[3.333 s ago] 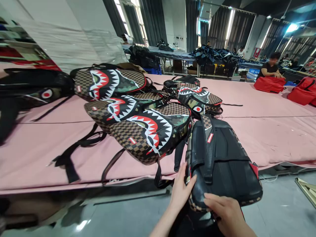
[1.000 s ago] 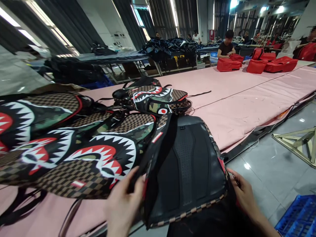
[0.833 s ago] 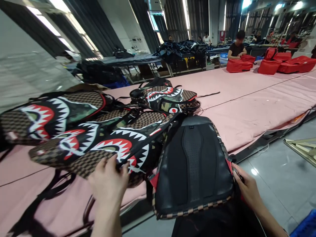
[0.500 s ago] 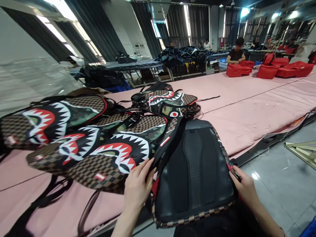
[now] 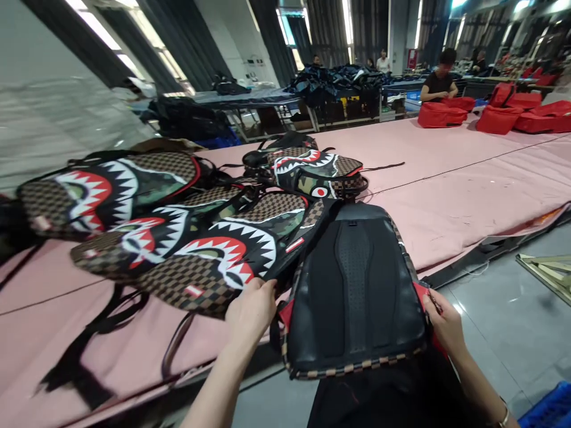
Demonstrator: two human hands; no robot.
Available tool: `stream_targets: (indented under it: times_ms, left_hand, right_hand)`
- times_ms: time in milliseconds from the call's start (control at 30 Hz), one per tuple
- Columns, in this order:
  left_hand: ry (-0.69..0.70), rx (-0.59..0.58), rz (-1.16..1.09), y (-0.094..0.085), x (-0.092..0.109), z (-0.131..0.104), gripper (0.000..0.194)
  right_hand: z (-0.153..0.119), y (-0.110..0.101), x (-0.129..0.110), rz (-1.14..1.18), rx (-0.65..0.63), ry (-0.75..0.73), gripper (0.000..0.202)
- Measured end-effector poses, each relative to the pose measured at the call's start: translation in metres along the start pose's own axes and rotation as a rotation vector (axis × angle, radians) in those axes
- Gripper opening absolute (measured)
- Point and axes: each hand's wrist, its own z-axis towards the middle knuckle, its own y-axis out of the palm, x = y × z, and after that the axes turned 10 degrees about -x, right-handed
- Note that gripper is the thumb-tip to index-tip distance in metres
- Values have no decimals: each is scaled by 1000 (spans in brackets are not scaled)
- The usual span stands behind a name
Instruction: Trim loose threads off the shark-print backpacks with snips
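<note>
A backpack [image 5: 357, 285] with a black padded back panel and brown checkered piping lies at the table's front edge, back panel up. Its dark side piece [image 5: 297, 249], with checks and a red-and-white label, spreads to the left. My left hand [image 5: 252, 306] is closed on the edge of that side piece; the fingertips are partly hidden. On the other side, my right hand [image 5: 444, 318] pinches the backpack's edge, where red lining shows. Left of it lie a shark-print backpack [image 5: 200, 279] and several more like it, overlapping.
The pink-covered table [image 5: 446, 190] stretches to the right. Red bags [image 5: 441, 114] sit at its far end, near a person [image 5: 439, 83] in a dark top. Loose black straps [image 5: 84, 351] lie at front left. A metal frame [image 5: 546, 276] is on the floor at right.
The view has shifted, so things sit higher and slightly right. My right hand has pulled the edge outward, showing more red lining. Both hands keep hold of the backpack.
</note>
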Motion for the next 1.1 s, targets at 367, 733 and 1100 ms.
stream_targets:
  times_ms: [367,733,1100]
  left_hand:
    - [67,-405,-794,-8,30,8,42]
    - [34,-442,-1068,-1,54,-11,56]
    - [277,-701,-1176,-15,58,-88,53]
  right_hand:
    - [-1,-1,3,-71,8,-3,46]
    - [-2,-5,-2,-89,57,-6,45]
    - [-6,-12,-11,-41,32,-92,37]
